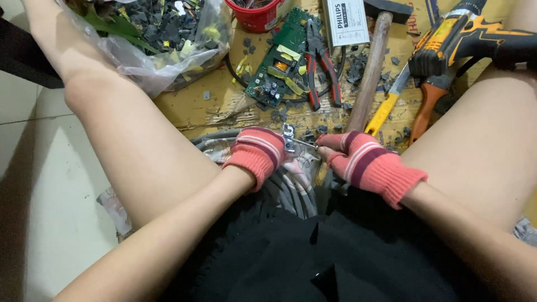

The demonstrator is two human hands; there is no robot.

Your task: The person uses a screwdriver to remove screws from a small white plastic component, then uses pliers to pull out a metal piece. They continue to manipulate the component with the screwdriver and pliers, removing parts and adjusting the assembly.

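My 2 gloved hands low over my lap, left hand (pixel 258 154) pinching a small metal part (pixel 288 138), right hand (pixel 366 162) gripping a thin tool (pixel 305 143) against it, green circuit board (pixel 279 59), red-handled pliers (pixel 321 70), hammer (pixel 372 61) on cardboard (pixel 190 106) beyond.

On cardboard: green circuit board (pixel 278 61), red-handled pliers (pixel 320 67), wooden-handled hammer (pixel 372 61), orange drill (pixel 464 36), red tub (pixel 257 14), clear bag of scrap (pixel 162 39)
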